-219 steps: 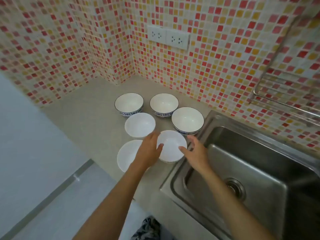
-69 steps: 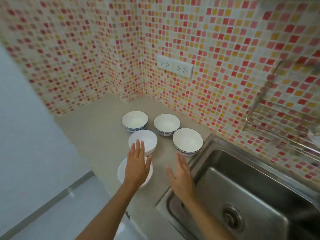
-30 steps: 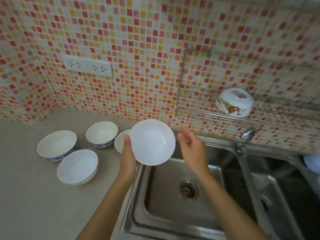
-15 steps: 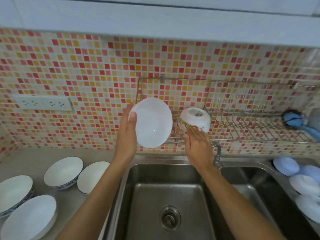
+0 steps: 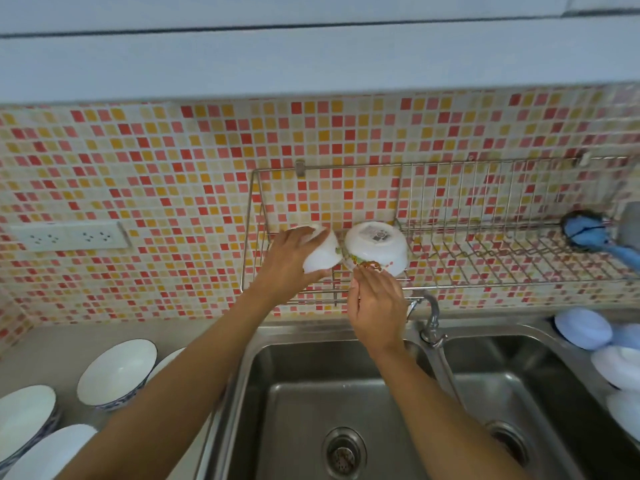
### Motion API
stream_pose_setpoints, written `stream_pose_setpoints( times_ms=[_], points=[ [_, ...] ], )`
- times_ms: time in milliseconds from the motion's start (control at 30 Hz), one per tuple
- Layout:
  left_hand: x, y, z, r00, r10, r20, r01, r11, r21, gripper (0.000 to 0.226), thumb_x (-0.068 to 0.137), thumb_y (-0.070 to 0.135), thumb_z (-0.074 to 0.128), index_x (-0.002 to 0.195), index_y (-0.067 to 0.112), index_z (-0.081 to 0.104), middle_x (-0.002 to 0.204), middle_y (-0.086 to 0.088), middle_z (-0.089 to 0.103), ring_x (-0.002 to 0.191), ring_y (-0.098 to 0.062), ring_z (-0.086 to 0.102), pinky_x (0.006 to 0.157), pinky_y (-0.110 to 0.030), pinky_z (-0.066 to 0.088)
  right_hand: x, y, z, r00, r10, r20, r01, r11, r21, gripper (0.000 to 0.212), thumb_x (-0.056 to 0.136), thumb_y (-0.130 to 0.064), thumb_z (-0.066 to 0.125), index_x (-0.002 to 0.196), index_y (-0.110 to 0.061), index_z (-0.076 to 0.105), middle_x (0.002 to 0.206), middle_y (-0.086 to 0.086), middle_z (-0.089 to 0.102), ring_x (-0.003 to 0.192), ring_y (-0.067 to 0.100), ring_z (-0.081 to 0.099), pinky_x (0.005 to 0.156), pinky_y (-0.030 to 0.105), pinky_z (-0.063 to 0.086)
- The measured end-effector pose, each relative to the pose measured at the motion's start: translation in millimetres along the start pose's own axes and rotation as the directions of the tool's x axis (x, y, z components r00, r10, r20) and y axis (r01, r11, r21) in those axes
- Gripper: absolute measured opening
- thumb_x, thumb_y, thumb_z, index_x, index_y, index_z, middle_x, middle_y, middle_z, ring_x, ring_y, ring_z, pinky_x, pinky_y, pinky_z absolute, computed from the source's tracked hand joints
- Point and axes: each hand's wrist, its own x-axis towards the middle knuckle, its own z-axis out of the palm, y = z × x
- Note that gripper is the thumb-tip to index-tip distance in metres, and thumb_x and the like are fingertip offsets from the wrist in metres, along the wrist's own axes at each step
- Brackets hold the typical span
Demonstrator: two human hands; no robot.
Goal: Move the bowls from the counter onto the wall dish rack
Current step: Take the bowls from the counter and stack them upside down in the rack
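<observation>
Two bowls on rack: plain white bowl (image 5: 320,256) and flower-patterned white bowl (image 5: 375,248), both upside down, touching, at the left end of the wire wall dish rack (image 5: 450,244).
Left hand (image 5: 289,263): clamped around the plain bowl.
Right hand (image 5: 375,306): fingers loosely spread, fingertips at the patterned bowl's rim.
Surface (image 5: 52,344): blue-rimmed white bowls (image 5: 116,375) left of the steel sink (image 5: 332,393).
</observation>
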Motion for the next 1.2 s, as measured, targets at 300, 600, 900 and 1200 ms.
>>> stream_pose_setpoints(
  times_ms=[300,600,900,1200],
  points=[
    [10.2,-0.7,12.0,0.996,-0.060,0.071,0.061,0.998,-0.006,0.086,0.064,0.047,0.081,0.140,0.027,0.045,0.137,-0.008,0.044,0.124,-0.034,0.037,0.107,-0.049,0.030,-2.7,0.4,4.0,0.999,0.004,-0.038,-0.004,1.000,0.009,0.041,0.098,-0.027,0.038,0.107,-0.007,0.073,0.106,0.007,0.074,0.103,0.019,0.068,0.105,0.036,0.042],
    [5.0,-2.7,15.5,0.979,-0.126,0.158,0.131,0.991,-0.025,0.072,0.082,0.050,0.064,0.145,0.037,0.032,0.155,0.008,0.030,0.139,-0.027,0.021,0.114,-0.048,0.014,-3.3,-1.1,3.4,1.000,0.015,-0.014,-0.015,1.000,0.022,0.036,0.096,-0.025,0.044,0.108,-0.008,0.073,0.106,0.007,0.074,0.104,0.018,0.068,0.103,0.039,0.045],
    [-7.5,-2.3,21.3,0.985,-0.155,0.081,0.172,0.937,-0.302,0.047,0.087,0.018,0.066,0.131,0.029,0.056,0.146,0.004,0.046,0.138,-0.023,0.032,0.117,-0.043,0.018,-4.2,-2.7,1.4,0.998,0.044,0.035,-0.046,0.998,0.045,0.036,0.097,-0.027,0.044,0.107,-0.009,0.073,0.106,0.006,0.074,0.104,0.018,0.068,0.102,0.042,0.047],
    [-12.2,6.0,20.3,0.987,-0.141,0.080,0.147,0.985,-0.084,0.049,0.102,0.032,0.031,0.150,0.023,0.023,0.161,-0.001,0.008,0.149,-0.022,0.000,0.116,-0.035,-0.004,-1.1,-6.8,-4.5,0.992,0.064,0.109,-0.067,0.997,0.024,0.038,0.097,-0.028,0.042,0.106,-0.009,0.074,0.106,0.006,0.074,0.104,0.018,0.068,0.103,0.041,0.046]
  ],
)
